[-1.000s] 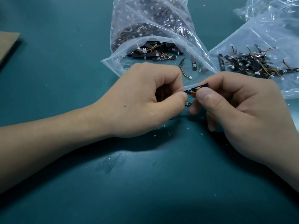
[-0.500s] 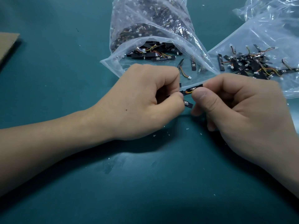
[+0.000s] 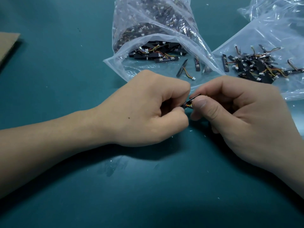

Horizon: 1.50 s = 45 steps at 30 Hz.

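My left hand and my right hand meet at the middle of the green mat, fingertips almost touching. Between them is a small black circuit strip with orange and yellow wires. The right thumb and forefinger pinch its upper end. The left thumb and curled fingers pinch its lower end; most of the strip is hidden by the fingers.
An open clear plastic bag full of the same black strips lies just beyond my hands. A second clear bag at the right carries a loose pile of wired strips. A brown cardboard piece sits at the left edge.
The hands have closed in on each other. The strip has tilted steeper, and less of it shows between the fingers than before.
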Motion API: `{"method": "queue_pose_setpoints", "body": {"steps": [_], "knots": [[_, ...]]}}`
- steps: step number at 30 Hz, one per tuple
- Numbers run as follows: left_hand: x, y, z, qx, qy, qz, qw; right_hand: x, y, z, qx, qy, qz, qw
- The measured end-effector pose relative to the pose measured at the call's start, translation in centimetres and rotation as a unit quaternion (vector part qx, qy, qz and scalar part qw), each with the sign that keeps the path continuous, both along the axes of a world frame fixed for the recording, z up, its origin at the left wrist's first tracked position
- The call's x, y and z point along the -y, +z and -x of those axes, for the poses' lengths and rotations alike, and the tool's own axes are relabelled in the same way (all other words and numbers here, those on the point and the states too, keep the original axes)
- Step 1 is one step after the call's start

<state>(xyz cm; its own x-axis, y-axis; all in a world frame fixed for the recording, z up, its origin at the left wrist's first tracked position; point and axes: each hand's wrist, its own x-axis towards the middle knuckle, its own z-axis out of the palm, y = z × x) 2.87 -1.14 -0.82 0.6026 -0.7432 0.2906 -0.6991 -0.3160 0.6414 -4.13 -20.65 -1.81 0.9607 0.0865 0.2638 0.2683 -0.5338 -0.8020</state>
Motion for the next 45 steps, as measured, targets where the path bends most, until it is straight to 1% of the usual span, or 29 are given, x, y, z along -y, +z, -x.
{"method": "queue_pose_setpoints", "body": {"steps": [10, 12, 17, 21, 26, 33, 36, 38, 45], "knots": [[0.01, -0.05, -0.02, -0.004, -0.004, -0.011, 1.000, -0.04, 0.16, 0.09, 0.019, 0.000, 0.076, 0.997], [0.02, -0.05, -0.01, -0.012, -0.004, -0.011, 1.000, -0.05, 0.23, 0.12, 0.018, 0.002, 0.071, 0.997], [-0.04, 0.11, -0.20, -0.046, 0.024, 0.002, 0.999, -0.03, 0.15, 0.24, 0.001, 0.001, 0.019, 1.000], [0.06, 0.17, -0.09, -0.051, 0.027, -0.004, 0.998, 0.12, 0.03, 0.25, 0.005, -0.007, 0.040, 0.999], [0.06, 0.14, 0.00, -0.042, 0.029, -0.008, 0.999, -0.12, 0.24, 0.18, 0.009, -0.009, 0.058, 0.998], [0.06, 0.15, -0.05, -0.043, 0.029, -0.005, 0.999, -0.11, 0.34, 0.18, -0.001, 0.001, 0.048, 0.999], [0.08, 0.06, 0.05, -0.018, 0.024, -0.009, 1.000, -0.06, 0.41, 0.21, -0.011, 0.014, 0.026, 1.000], [0.08, 0.00, 0.04, 0.000, 0.017, -0.014, 1.000, -0.02, 0.44, 0.19, -0.008, 0.021, 0.028, 0.999], [0.05, -0.23, -0.09, 0.014, 0.006, -0.013, 1.000, 0.09, 0.43, 0.24, -0.006, 0.022, 0.038, 0.999]]}}
